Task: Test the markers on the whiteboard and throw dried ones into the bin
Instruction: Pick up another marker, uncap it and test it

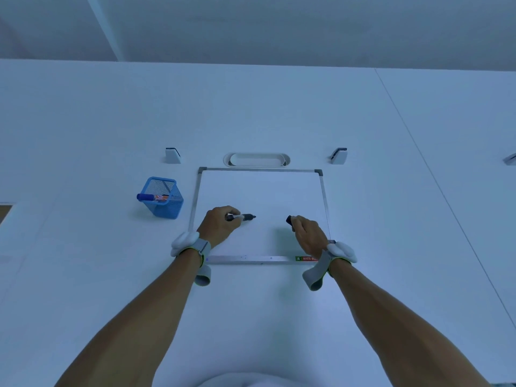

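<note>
A small whiteboard [262,191] with a metal frame lies flat on the white table. Over its lower left part my left hand [219,223] grips a black marker [245,217], uncapped, its tip pointing right. My right hand [308,234] hovers over the board's lower right and holds the black cap [289,220], which sticks out toward the marker. A gap separates cap and tip. The board's surface looks blank. Left of the board stands a blue mesh bin [163,198] with a blue marker [152,197] lying across its rim.
A white oval tray [257,160] sits in a recess just behind the board. Two small white brackets [172,155] [338,155] stand at either side of it. Both wrists wear grey straps. The table's left edge [5,213] shows at the far left.
</note>
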A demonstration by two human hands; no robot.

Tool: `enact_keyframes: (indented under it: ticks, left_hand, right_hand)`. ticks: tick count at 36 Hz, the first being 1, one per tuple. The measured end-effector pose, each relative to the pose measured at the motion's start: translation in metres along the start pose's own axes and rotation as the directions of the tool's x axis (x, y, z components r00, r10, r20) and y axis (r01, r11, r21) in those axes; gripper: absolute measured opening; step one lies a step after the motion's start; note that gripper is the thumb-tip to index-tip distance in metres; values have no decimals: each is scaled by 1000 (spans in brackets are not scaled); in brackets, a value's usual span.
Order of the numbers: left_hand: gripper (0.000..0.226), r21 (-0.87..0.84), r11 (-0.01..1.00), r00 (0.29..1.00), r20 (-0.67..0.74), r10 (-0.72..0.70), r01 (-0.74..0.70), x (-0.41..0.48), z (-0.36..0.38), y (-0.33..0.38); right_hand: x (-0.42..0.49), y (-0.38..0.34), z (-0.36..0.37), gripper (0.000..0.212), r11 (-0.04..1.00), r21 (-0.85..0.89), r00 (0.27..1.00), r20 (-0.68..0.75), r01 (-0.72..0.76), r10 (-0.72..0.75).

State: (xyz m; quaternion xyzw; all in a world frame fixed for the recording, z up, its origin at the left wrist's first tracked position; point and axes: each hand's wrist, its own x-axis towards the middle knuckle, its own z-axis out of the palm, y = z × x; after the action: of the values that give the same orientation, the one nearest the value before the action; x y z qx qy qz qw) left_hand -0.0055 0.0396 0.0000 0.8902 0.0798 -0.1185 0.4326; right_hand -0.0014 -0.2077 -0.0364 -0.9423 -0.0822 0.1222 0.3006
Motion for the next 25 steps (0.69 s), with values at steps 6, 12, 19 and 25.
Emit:
enact_keyframes:
  ticks: [6, 12, 19, 25]
  left_hand:
    - [26, 68, 997, 995, 97, 20, -27, 7, 16, 11]
    - [27, 117, 993, 992, 128, -1, -15, 9, 19, 12]
    - [22, 123, 992, 993, 103, -50, 37, 10, 2, 4]
    - [20, 155, 986, 996, 59, -73, 64, 9, -8, -1]
  right_hand:
    - [-6, 11, 0, 17, 992, -112, 998, 33, 50, -46]
    - [-6, 14, 2, 25, 996, 49, 997, -13, -78, 79]
    - [-9, 19, 8, 35, 992, -120, 999, 0, 49, -49]
    - [-4, 9, 9, 23, 1000, 10, 1000, -6, -30, 30]
